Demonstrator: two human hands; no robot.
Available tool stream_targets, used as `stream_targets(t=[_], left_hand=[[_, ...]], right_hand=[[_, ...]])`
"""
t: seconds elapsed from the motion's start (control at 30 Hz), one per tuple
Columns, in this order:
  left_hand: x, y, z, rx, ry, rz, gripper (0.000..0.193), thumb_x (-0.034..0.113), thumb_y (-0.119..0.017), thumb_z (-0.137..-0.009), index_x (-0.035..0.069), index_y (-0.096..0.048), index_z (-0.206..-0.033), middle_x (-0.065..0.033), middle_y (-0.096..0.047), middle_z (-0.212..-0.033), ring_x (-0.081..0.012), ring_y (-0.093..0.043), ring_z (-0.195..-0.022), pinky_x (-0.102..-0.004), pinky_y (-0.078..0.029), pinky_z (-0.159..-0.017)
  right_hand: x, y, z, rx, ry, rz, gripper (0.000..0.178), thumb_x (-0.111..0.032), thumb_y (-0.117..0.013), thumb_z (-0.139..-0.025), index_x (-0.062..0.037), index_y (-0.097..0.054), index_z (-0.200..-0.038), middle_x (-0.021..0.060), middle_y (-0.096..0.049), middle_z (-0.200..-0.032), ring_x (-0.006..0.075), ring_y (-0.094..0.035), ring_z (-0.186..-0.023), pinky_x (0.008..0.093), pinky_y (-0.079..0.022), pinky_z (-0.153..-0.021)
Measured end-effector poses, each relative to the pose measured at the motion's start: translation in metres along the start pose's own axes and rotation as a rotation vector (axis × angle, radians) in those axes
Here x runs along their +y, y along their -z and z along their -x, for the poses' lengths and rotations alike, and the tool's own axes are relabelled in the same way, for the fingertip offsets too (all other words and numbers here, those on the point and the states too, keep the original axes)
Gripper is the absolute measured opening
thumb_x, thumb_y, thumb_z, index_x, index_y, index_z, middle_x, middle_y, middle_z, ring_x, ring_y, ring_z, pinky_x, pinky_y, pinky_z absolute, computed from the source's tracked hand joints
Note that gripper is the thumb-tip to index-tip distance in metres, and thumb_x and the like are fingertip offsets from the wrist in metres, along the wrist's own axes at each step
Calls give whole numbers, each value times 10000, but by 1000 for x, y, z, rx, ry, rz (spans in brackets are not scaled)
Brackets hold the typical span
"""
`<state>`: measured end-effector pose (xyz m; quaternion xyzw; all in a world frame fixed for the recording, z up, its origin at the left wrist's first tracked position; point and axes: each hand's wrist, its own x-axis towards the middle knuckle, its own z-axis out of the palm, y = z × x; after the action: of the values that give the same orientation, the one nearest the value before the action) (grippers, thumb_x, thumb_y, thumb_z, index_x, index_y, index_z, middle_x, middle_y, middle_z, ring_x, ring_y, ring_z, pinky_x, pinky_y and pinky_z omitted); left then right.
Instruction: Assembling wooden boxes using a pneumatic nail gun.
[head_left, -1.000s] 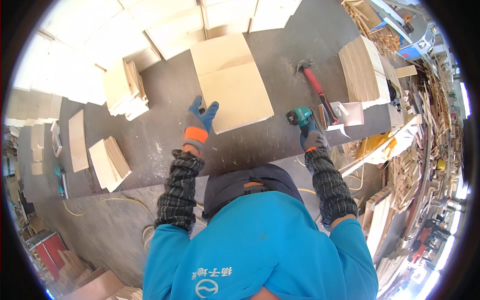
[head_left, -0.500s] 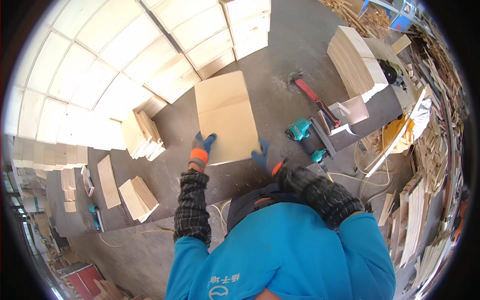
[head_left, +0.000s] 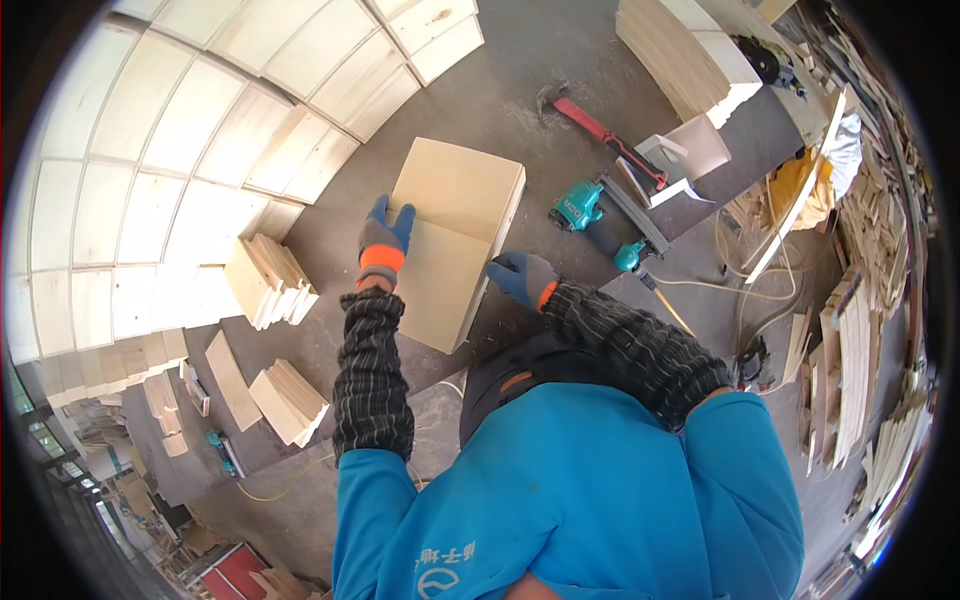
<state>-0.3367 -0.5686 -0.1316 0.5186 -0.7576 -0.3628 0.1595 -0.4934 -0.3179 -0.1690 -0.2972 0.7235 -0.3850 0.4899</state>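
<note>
A pale wooden box (head_left: 440, 210) with a seam across its top lies at an angle on the dark table in front of me. My left hand (head_left: 385, 245), in a blue and grey glove with an orange cuff, grips its left edge, thumb over the top and fingers along the side. At the box's right side is my right hand (head_left: 522, 278), gloved alike, its fingers curled against the lower right edge; their tips are partly hidden. To the right lie a teal nail gun (head_left: 590, 210) with a hose and a red-handled hammer (head_left: 605, 135).
Stacked wooden boxes (head_left: 180, 160) form a wall at the left and back. Stacks of boards (head_left: 265, 280) stand left of me, with another board stack (head_left: 690, 65) at the far right. A second nail gun (head_left: 224, 452) lies lower left. Scrap wood (head_left: 870, 230) piles up at the right.
The box has turned clockwise, and its right side now shows. My left hand has moved up along its edge; my right hand has moved slightly up and its fingers are more curled.
</note>
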Motion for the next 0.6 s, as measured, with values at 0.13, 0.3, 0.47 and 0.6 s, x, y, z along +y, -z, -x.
stream_targets(t=[0.13,0.3,0.47,0.6], left_hand=[[6,-19,-20,100,-113,-260,686,476,-749,-978,-38,-659,-1423,-262,-759,-1290,-414,-751,-1140,-465,-569,-1008],[26,-23,-18,74,20,-293,618,502,-696,-1000,-26,-712,-1320,-279,-767,-1245,-436,-748,-1134,-485,-572,-995],[25,-34,-15,131,-13,-315,558,454,-679,-1026,-27,-721,-1304,-278,-767,-1233,-447,-744,-1130,-483,-572,-994],[18,-42,-16,179,-52,-273,499,397,-698,-1022,-19,-727,-1297,-273,-771,-1214,-455,-744,-1112,-483,-574,-990]], right_hand=[[-18,-13,-8,-7,-20,155,627,-592,-700,-961,2,-765,-1152,187,-806,-967,332,-787,-959,449,-594,-891],[-19,-21,-7,27,-27,198,564,-554,-693,-990,5,-755,-1034,213,-779,-906,374,-771,-899,491,-582,-832],[-20,-25,-14,54,-17,266,552,-519,-681,-1012,23,-757,-1085,248,-777,-952,422,-761,-933,527,-574,-848],[-24,-22,-21,-36,-55,325,555,-515,-661,-1017,25,-775,-1072,283,-766,-967,449,-756,-950,542,-571,-857]])
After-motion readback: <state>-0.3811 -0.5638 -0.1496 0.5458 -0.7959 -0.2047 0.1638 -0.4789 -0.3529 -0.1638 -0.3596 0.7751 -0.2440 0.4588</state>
